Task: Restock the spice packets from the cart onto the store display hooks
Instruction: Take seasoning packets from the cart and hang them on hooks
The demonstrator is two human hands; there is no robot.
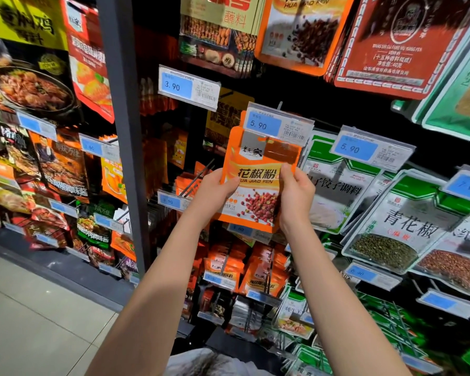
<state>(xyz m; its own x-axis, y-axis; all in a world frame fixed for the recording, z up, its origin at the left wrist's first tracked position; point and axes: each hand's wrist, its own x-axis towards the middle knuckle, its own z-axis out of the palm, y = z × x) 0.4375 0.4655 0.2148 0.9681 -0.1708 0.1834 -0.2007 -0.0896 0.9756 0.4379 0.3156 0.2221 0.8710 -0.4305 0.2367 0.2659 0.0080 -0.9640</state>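
While hands (215, 189) (296, 194) grip its sides, orange spice packet (258, 161), red peppercorns pictured, upright.

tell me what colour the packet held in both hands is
Mostly orange, with a picture of red peppercorns low on the front of the packet; the head view shows it.

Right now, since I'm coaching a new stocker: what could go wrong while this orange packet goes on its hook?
1. The packet's top sits behind the tag, which hides the hook, so the hole could miss it.
2. Pushing upward could knock that tag askew.
3. The left hand and right hand hold only the packet's side edges, so it might slip. The green packets also crowd its right side.
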